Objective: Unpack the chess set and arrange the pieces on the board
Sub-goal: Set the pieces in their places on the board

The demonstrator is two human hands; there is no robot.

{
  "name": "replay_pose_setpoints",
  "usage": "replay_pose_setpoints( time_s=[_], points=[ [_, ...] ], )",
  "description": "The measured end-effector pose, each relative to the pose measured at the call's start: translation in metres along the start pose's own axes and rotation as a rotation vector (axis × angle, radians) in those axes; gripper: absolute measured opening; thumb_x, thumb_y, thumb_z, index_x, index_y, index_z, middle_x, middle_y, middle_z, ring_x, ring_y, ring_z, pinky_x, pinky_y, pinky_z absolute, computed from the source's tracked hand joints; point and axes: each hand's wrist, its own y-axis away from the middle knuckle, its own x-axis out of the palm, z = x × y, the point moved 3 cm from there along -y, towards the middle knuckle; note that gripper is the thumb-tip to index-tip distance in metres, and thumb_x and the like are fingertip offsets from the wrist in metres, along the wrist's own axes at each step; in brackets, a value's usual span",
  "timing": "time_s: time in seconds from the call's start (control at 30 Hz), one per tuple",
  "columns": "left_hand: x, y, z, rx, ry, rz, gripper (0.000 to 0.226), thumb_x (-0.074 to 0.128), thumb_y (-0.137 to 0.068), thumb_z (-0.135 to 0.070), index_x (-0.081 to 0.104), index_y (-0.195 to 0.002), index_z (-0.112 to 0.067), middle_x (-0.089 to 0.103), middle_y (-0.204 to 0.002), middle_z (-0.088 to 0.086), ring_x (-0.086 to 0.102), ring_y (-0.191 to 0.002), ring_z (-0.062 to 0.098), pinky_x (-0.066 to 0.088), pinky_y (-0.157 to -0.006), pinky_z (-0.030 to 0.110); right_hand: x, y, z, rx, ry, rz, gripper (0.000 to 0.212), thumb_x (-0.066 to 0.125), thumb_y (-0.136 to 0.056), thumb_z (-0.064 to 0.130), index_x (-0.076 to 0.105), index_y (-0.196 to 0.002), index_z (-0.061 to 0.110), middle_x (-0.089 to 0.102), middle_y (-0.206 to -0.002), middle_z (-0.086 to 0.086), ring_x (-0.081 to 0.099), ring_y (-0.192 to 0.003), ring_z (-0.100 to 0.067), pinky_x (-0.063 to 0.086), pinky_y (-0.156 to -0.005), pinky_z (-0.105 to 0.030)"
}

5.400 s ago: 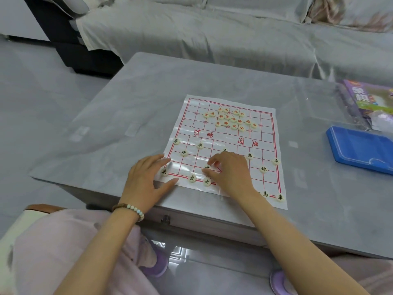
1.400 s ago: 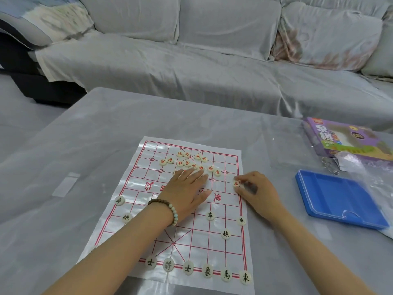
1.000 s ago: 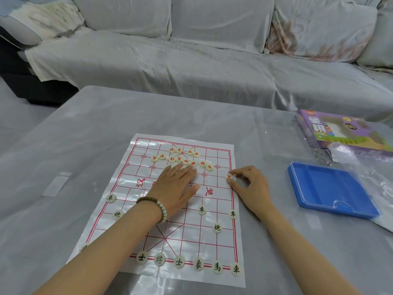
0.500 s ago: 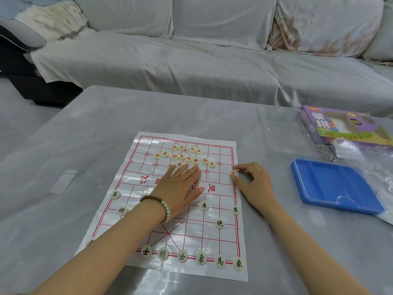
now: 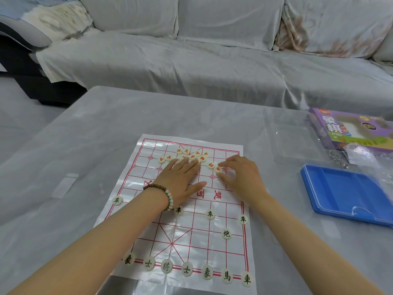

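A plastic sheet board (image 5: pixel 195 241) with a red grid lies on the grey table. Black-lettered pieces (image 5: pixel 186 269) line its near edge, and several more stand singly, such as one (image 5: pixel 226 233) on the right. A loose pile of red-lettered pieces (image 5: pixel 191 156) sits at the far end. My left hand (image 5: pixel 182 179) lies flat on the board, its straight fingers reaching the pile. My right hand (image 5: pixel 242 179) is beside it, with index finger and thumb curled round a red piece (image 5: pixel 217 168) at the pile's right end.
A blue plastic tray (image 5: pixel 348 192) lies to the right of the board. Behind it are a purple game box (image 5: pixel 350 130) and a crumpled clear bag (image 5: pixel 365 154). A grey covered sofa (image 5: pixel 212 60) runs along the table's far side.
My right hand has moved left from the board's right edge to the red pile and closed on a piece there. My left hand has stayed flat below the pile.
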Motion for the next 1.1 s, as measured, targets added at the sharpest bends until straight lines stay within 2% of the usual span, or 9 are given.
replay_pose_setpoints(
  time_s=[0.3, 0.4, 0.57, 0.67, 0.83, 0.97, 1.1],
  points=[
    [-0.011, -0.01, -0.005, 0.014, 0.067, -0.066, 0.062, 0.013, -0.095, -0.053, 0.001, -0.149, -0.025, -0.003, -0.157, -0.008, -0.006, -0.144, 0.011, -0.004, -0.117, 0.033, 0.0, -0.01, -0.011, 0.05, -0.146, -0.04, 0.019, 0.067, -0.083, 0.039, 0.066, -0.098, 0.028, 0.062, -0.105, 0.012, 0.054, -0.1, -0.008, 0.038, -0.094, -0.028],
    [-0.014, -0.017, -0.004, 0.016, 0.074, -0.076, 0.062, 0.013, -0.095, -0.053, 0.002, -0.149, -0.025, -0.002, -0.157, -0.008, -0.006, -0.144, 0.012, -0.006, -0.117, 0.032, -0.009, -0.015, -0.023, 0.15, -0.238, -0.104, 0.015, 0.067, -0.083, 0.037, 0.063, -0.095, 0.03, 0.056, -0.097, 0.016, 0.051, -0.092, -0.005, 0.043, -0.092, -0.03],
    [-0.01, -0.019, -0.013, 0.095, -0.01, -0.055, 0.061, 0.01, -0.095, -0.055, 0.002, -0.149, -0.027, -0.006, -0.157, -0.008, -0.009, -0.143, 0.014, -0.008, -0.116, 0.037, -0.016, -0.022, -0.036, 0.241, -0.263, -0.136, 0.014, 0.067, -0.083, 0.038, 0.058, -0.092, 0.03, 0.054, -0.096, 0.015, 0.051, -0.09, -0.005, 0.041, -0.081, -0.022],
    [-0.002, -0.023, -0.011, 0.083, -0.055, -0.021, 0.065, 0.007, -0.093, -0.058, -0.005, -0.149, -0.027, -0.011, -0.156, -0.007, -0.014, -0.143, 0.015, -0.011, -0.116, 0.038, -0.014, -0.022, -0.036, 0.213, -0.221, -0.133, 0.015, 0.067, -0.082, 0.041, 0.057, -0.09, 0.033, 0.053, -0.096, 0.016, 0.052, -0.091, -0.005, 0.044, -0.086, -0.026],
    [0.001, -0.04, -0.007, 0.034, -0.033, -0.019, 0.07, 0.008, -0.092, -0.059, -0.008, -0.149, -0.022, -0.011, -0.156, -0.005, -0.012, -0.143, 0.015, -0.009, -0.116, 0.038, -0.012, -0.031, -0.053, 0.296, -0.226, -0.214, 0.017, 0.066, -0.082, 0.043, 0.057, -0.09, 0.031, 0.055, -0.093, 0.014, 0.052, -0.089, -0.007, 0.046, -0.093, -0.039],
    [-0.003, -0.052, -0.012, 0.021, 0.001, -0.041, 0.07, 0.011, -0.093, -0.059, -0.005, -0.149, -0.021, -0.008, -0.157, -0.004, -0.009, -0.144, 0.015, -0.007, -0.117, 0.037, -0.009, -0.04, -0.06, 0.334, -0.256, -0.224, 0.022, 0.066, -0.082, 0.042, 0.061, -0.093, 0.024, 0.057, -0.092, 0.01, 0.054, -0.087, -0.009, 0.047, -0.091, -0.039],
    [-0.009, -0.061, -0.024, 0.069, -0.01, -0.09, 0.066, 0.012, -0.094, -0.055, 0.002, -0.149, -0.021, -0.001, -0.157, -0.004, -0.005, -0.144, 0.015, -0.006, -0.117, 0.036, 0.0, -0.042, -0.061, 0.285, -0.236, -0.249, 0.022, 0.069, -0.08, 0.04, 0.065, -0.092, 0.021, 0.058, -0.091, 0.007, 0.054, -0.09, -0.014, 0.045, -0.087, -0.036]
  ],
)
